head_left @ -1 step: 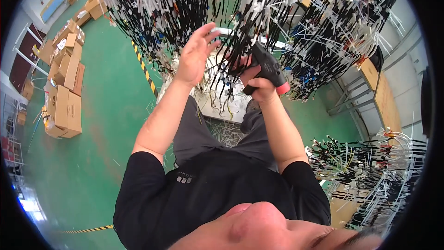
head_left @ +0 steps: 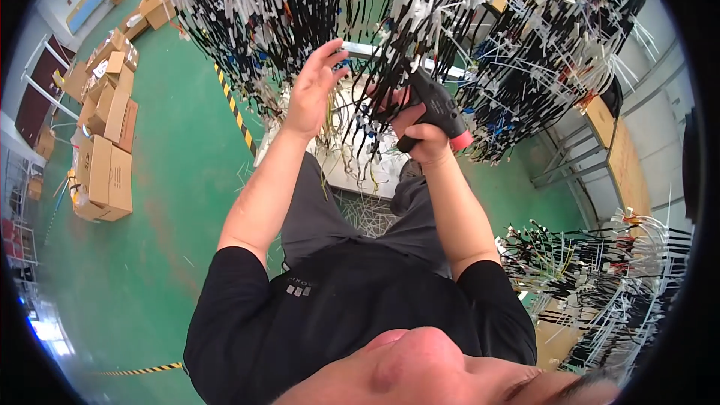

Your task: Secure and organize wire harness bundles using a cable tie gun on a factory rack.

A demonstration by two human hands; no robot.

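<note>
My right hand (head_left: 430,142) is wrapped round a black pistol-shaped tool (head_left: 436,109) with a red rear end. Its nose points up and away, in among the hanging black wires of a wire harness bundle (head_left: 405,37), which hide the tip. My left hand (head_left: 309,97) is raised to the left of those wires, palm turned toward them. Its fingers are apart and hold nothing that I can see. Some fingertips are close to a white bar (head_left: 361,49) that runs behind the wires.
More harness bundles hang at the left (head_left: 255,22) and right (head_left: 547,52). Below them is a white surface (head_left: 352,176), with cut white strips (head_left: 366,217) on the floor. Cardboard boxes (head_left: 109,172) line the far left. Another harness rack (head_left: 592,270) stands close at my right.
The fingers of my left hand have shifted very slightly left, away from the wires. My right hand and the tool stay nearly where they were.
</note>
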